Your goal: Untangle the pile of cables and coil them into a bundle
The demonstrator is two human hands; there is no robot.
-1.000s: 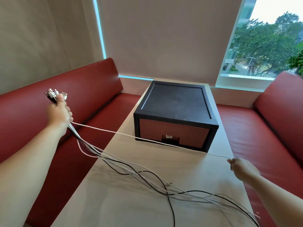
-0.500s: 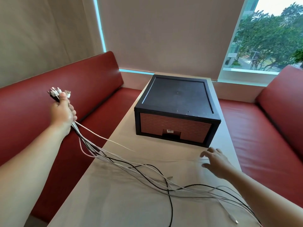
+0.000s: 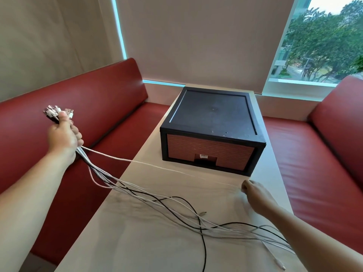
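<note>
Half a second back, the right hand was spread open over the table with nothing held, and a white strand was lying slack there. Now the right hand (image 3: 257, 195) is closed down again, with thumb and fingertips pinched on a white cable (image 3: 157, 166) just in front of the box (image 3: 212, 118). That strand is drawn in a nearly straight line across to the left hand (image 3: 63, 136).

The left hand has barely been moved. It's held out over the red bench (image 3: 88, 99), fingers wrapped tight round a whole bunch of cable ends, with the plugs (image 3: 57, 112) sticking out above the fist.

The rest of the cables (image 3: 176, 209) are left loose on the table (image 3: 137, 242). White and black strands are crossed over each other and trail toward the near right edge, and one black one runs off the front.

So it looks like one cable at a time is being pulled straight and sorted out of the mess. Untangling can be called partly done at best, since several crossings are left on the tabletop. No coiling has been started yet.
</note>
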